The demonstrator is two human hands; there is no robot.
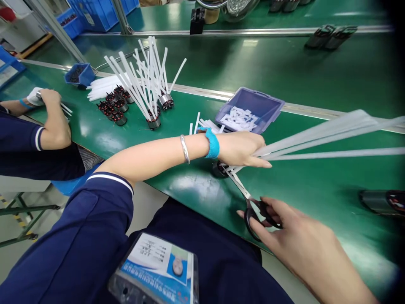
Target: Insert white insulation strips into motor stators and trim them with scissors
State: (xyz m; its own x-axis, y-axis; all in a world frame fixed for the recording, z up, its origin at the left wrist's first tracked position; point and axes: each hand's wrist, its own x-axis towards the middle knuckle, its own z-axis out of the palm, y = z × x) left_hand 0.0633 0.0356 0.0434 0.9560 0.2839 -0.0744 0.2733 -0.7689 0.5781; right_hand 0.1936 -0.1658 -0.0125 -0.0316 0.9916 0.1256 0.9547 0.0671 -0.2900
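My left hand (242, 148) is closed around a bunch of long white strips (322, 133), which fan out to the right. My right hand (294, 232) has its fingers through the black handles of a pair of scissors (245, 193). The scissors' blades reach up to the white strips just below my left hand, beside a small round motor part (219, 169) with black and metal on it. My left hand partly hides this part. Behind my left wrist, short white strip pieces (209, 125) lie on the green table.
A purple-grey bin (267, 110) holds cut white pieces. Motor parts with upright white strips (154, 121) and several bare ones (115, 105) stand further left. A dark cylinder (379, 200) is at the right. A co-worker's arm (53, 118) is at far left, near a blue bin (80, 75).
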